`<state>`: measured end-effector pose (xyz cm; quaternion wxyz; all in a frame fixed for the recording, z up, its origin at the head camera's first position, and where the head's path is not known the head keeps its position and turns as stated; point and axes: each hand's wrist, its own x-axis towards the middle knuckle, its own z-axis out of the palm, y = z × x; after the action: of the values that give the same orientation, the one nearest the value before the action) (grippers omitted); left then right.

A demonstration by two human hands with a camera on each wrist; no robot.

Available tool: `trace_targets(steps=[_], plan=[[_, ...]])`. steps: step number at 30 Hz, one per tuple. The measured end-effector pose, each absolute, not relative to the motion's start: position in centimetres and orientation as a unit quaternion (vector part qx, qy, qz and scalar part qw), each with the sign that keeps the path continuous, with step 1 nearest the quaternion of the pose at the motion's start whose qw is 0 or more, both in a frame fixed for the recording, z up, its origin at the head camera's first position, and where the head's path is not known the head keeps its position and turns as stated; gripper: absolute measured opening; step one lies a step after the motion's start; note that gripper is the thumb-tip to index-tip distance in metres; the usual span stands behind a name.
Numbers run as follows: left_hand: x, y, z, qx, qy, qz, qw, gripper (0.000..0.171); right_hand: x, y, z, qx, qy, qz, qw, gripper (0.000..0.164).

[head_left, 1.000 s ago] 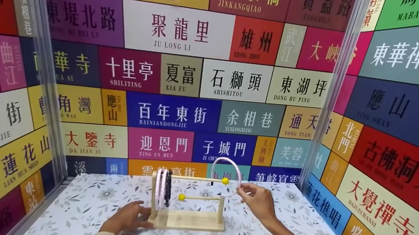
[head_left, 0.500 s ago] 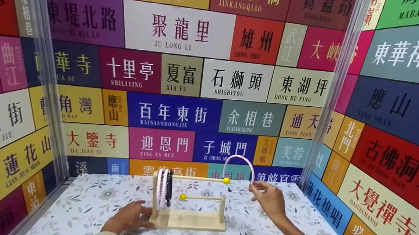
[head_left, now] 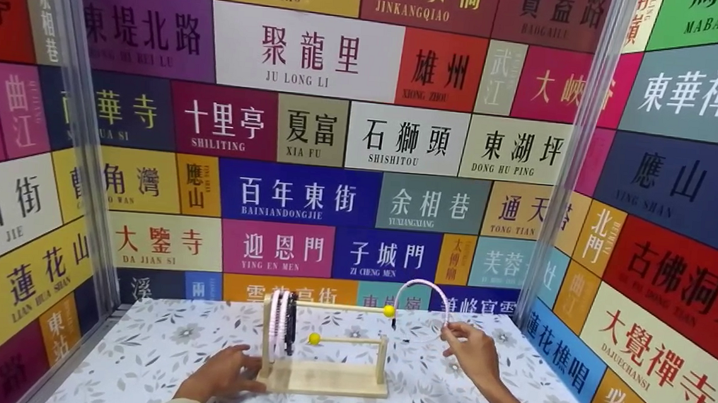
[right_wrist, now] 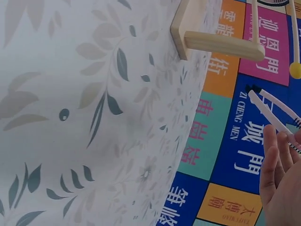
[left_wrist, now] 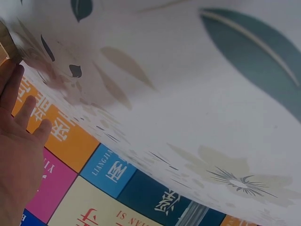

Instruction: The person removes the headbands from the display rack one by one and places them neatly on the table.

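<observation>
In the head view a wooden stand [head_left: 321,377] with two rods tipped by yellow balls stands on the table. Several pale pink and black headbands [head_left: 281,325] hang at the left end of its upper rod. My left hand [head_left: 220,372] holds the base's left end, thumb in front and fingers by the post. At the right, my right hand [head_left: 471,355] pinches one side of a pale pink headband [head_left: 424,283]. This headband is upright, its dark tips just right of the upper yellow ball [head_left: 388,311]. In the right wrist view, the headband's tips [right_wrist: 254,89] point toward the stand.
A white tablecloth [head_left: 153,339] with grey leaves and flowers covers the table. Panels of coloured signs [head_left: 296,191] rise behind and at both sides, with clear corner strips [head_left: 549,240]. The shorter lower rod [head_left: 349,339] points left from the stand's right post.
My right hand has moved right with the headband, which overlapped the upper rod's end earlier and is now past its ball. Lately it has dipped slightly. My left hand has stayed at the base.
</observation>
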<state>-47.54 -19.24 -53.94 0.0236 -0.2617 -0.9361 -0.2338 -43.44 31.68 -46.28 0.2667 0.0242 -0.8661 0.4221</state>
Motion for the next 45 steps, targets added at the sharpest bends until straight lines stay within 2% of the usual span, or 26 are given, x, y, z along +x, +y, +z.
trace_targets(steps=[4, 13, 27, 34, 45], plan=[[-47.7, -19.1, -53.9, -0.272, -0.933, -0.233, 0.031, 0.048, -44.0, 32.1, -47.4, 0.013, -0.872, 0.417, 0.254, 0.018], [-47.8, -18.8, -54.0, -0.217, -0.945, -0.244, -0.006, 0.052, -44.3, 32.3, -50.5, 0.01, -0.884, 0.414, 0.218, 0.01], [-47.6, -18.8, -54.0, -0.183, -0.949, -0.255, -0.019, 0.056, -44.8, 32.4, -53.1, -0.001, -0.899, 0.408, 0.158, 0.022], [-47.8, -19.0, -54.3, -0.221, -0.947, -0.233, 0.012, 0.054, -45.5, 32.7, -53.8, 0.0, -0.896, 0.41, 0.167, 0.023], [-47.7, -18.9, -54.0, -0.191, -0.949, -0.25, -0.014, 0.052, -46.1, 33.3, -54.5, -0.04, -0.904, 0.389, 0.17, 0.023]])
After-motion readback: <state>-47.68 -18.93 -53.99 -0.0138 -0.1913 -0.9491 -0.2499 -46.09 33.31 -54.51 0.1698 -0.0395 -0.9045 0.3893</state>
